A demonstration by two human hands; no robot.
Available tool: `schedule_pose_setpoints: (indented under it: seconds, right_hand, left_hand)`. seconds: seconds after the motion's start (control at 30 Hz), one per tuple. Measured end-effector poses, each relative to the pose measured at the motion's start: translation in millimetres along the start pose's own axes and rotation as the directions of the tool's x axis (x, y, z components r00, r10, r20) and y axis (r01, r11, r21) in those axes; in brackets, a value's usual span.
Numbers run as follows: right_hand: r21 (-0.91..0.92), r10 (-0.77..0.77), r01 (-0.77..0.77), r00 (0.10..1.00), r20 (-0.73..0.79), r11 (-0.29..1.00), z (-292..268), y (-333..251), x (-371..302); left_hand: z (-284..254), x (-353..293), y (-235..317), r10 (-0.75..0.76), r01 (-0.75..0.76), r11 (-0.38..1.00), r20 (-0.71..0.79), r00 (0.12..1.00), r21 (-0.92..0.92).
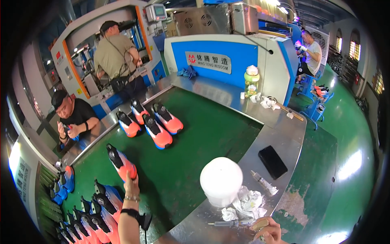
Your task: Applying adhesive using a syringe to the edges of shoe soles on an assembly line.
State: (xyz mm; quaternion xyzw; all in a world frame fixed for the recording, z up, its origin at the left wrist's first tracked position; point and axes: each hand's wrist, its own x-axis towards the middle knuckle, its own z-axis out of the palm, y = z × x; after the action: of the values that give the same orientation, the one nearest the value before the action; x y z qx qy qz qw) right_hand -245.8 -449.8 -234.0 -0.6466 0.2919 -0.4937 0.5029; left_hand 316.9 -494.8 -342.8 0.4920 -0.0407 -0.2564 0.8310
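My left hand is closed round the heel end of an orange-and-blue sports shoe with a black upper opening, its other end pointing away over the green belt. At the lower right, my right hand has curled fingers by the metal edge. Something small and tan seems to be pinched in it; I cannot make out what. Just left of those fingers lies a syringe, beside crumpled white tissues. A white round tub stands behind them.
Several matching shoes sit farther up the green belt; more crowd the lower left. A black phone and second syringe lie on the metal ledge. A co-worker sits across the belt; another person stands at a machine.
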Motion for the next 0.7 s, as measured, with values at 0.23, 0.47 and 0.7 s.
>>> schedule_pose_setpoints:
  seconds: [0.23,0.47,0.7]
  right_hand:
    - [0.001,-0.061,0.061,0.998,0.036,0.998,-17.1,23.6,-5.0]
    - [0.010,-0.072,0.072,0.993,0.092,0.997,-20.8,26.9,-18.8]
    - [0.061,-0.107,0.103,0.991,0.074,0.993,-13.2,48.7,-24.4]
  left_hand:
    - [-9.1,-230.0,63.0,-0.135,0.155,0.985,0.229,0.964,-0.070]
    - [-36.5,-309.2,91.4,-0.042,-0.020,0.980,0.304,0.952,0.199]
    - [-135.1,-443.4,123.9,0.023,-0.095,0.833,0.137,0.990,0.544]
